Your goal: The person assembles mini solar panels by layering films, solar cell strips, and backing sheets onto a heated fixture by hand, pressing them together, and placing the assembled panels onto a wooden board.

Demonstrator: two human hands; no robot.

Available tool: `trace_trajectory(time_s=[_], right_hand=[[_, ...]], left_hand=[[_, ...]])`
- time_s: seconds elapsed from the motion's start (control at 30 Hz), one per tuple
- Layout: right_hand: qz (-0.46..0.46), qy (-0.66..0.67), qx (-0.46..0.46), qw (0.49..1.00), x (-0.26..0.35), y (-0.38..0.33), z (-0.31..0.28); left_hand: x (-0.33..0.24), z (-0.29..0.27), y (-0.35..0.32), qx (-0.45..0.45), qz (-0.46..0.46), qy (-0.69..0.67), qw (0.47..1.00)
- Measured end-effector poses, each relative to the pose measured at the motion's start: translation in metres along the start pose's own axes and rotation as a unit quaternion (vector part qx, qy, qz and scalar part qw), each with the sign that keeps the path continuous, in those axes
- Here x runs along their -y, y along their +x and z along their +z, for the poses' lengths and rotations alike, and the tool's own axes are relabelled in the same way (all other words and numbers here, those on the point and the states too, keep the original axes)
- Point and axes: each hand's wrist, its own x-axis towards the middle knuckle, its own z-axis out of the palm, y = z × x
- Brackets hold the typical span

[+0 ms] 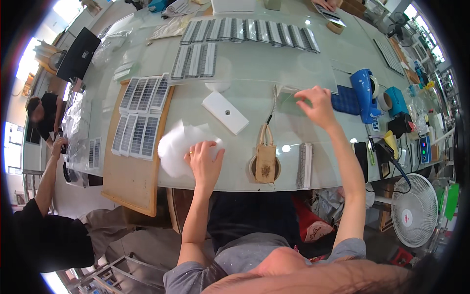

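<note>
My left hand (204, 159) lies with fingers spread on a loose pile of thin white round sheets (178, 149) near the table's front edge. Further right, my right hand (317, 105) is raised over the table with thumb and forefinger curved and a gap between them. Its fingertips are beside a clear, greenish stack of film (286, 96); whether they touch it I cannot tell. Between my hands lies a white rectangular block (225, 113) with a round hole. Nearer me, a tan scorched block with a looped handle (266, 164) rests over a round ring.
Grey-striped strips (249, 30) line the back; dark-gridded panels (142, 115) lie on a wooden board (129, 181) at left. A blue tape dispenser (363, 95), tools and a white fan (414, 210) are at right. Another person (54, 240) works at left.
</note>
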Motion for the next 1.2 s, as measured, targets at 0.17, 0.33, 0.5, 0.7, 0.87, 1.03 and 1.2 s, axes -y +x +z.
trace_trajectory(time_s=[0.17,0.33,0.5,0.7,0.87,1.03,1.2], right_hand=[[0.177,0.339,-0.159,0.910,-0.028,0.010,-0.032],[0.224,0.461,-0.065,0.856,0.076,-0.022,-0.029],[0.295,0.510,0.074,0.804,0.138,-0.065,0.002],[0.141,0.169,0.036,0.975,0.136,-0.070,0.020],[0.072,0.186,-0.004,0.980,0.154,-0.054,0.025],[0.045,0.277,0.024,0.960,0.180,-0.021,0.045],[0.021,0.362,0.052,0.930,0.180,-0.016,0.031]], left_hand=[[-0.002,0.005,-0.001,-0.057,0.087,0.012,0.995],[-0.002,0.010,-0.002,-0.038,0.064,-0.017,0.997],[-0.007,0.001,0.001,0.014,-0.002,-0.047,0.999],[-0.002,-0.002,-0.001,0.009,0.005,-0.103,0.995],[-0.005,-0.002,-0.004,-0.061,0.101,-0.085,0.989],[-0.008,-0.003,-0.009,-0.035,0.158,-0.063,0.985],[-0.026,-0.013,-0.009,-0.015,0.143,-0.101,0.984]])
